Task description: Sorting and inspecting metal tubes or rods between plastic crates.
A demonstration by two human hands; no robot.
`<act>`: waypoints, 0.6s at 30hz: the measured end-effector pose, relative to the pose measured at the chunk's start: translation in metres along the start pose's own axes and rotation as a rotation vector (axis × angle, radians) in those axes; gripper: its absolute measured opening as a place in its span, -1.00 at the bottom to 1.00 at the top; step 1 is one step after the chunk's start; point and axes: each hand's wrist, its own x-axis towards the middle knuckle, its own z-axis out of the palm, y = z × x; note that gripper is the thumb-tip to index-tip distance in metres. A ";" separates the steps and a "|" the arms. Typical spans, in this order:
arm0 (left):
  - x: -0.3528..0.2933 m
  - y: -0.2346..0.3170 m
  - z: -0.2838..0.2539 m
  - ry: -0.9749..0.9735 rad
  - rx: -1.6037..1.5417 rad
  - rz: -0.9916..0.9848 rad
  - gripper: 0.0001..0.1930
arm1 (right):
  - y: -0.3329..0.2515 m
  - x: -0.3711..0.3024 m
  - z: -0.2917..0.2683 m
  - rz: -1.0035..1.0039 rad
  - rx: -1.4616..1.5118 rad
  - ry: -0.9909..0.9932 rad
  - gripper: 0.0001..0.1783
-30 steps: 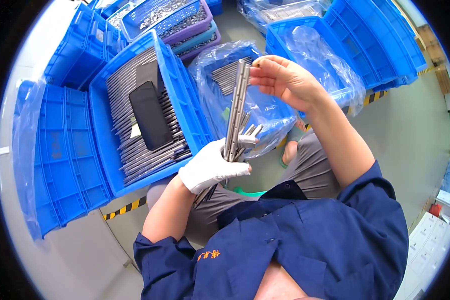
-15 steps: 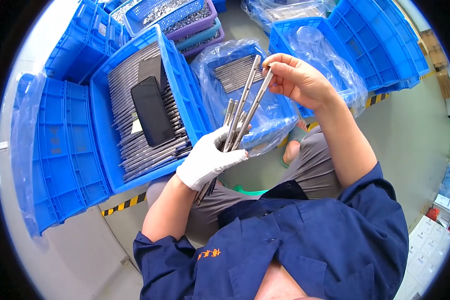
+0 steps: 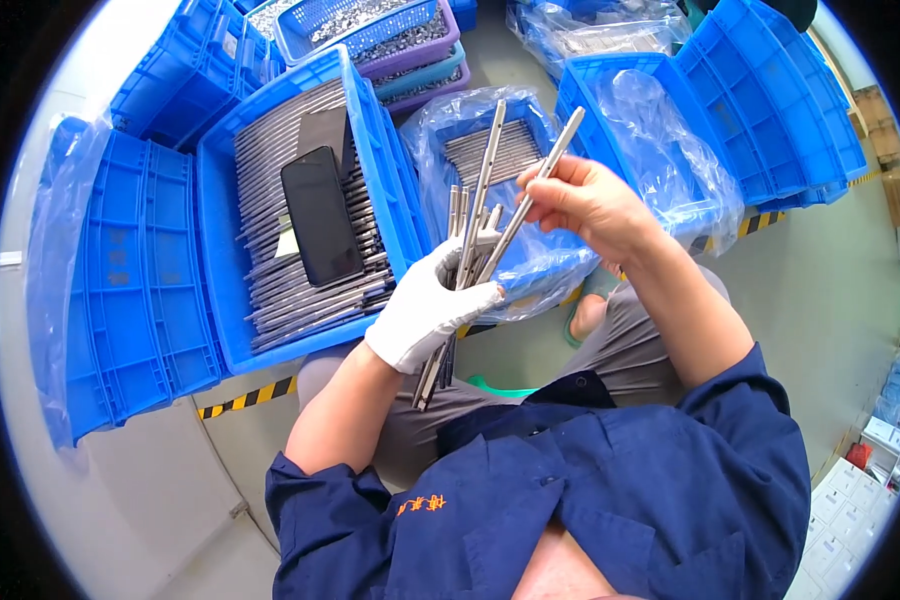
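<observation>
The gloved left hand [image 3: 430,305] is wrapped round a fanned bundle of metal rods [image 3: 476,220] above the lap [image 3: 465,399]; the bare right hand [image 3: 590,205] pinches one rod [image 3: 557,150] below its tip. The bundle partly hides a plastic-lined blue crate [image 3: 543,112]. To the left, a black phone [image 3: 320,215] lies over crated rods [image 3: 270,195], mesh baskets [image 3: 410,60] stacked beyond

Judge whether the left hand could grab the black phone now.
Probably not with its grip full: the gloved left hand is closed around a bundle of metal rods. Otherwise the way looks free: the black phone lies uncovered in the blue crate, just over its side wall from that hand.
</observation>
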 end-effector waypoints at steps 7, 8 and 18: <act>0.004 -0.009 -0.001 0.196 -0.221 0.083 -0.64 | 0.008 0.000 0.007 0.010 -0.008 -0.008 -0.79; 0.004 -0.008 -0.005 0.214 -0.286 0.082 -0.63 | 0.005 0.001 0.002 0.013 -0.003 -0.027 -0.78; 0.002 -0.006 -0.007 0.138 -0.293 0.119 -0.58 | 0.037 -0.008 0.033 0.497 -0.007 -0.476 -0.73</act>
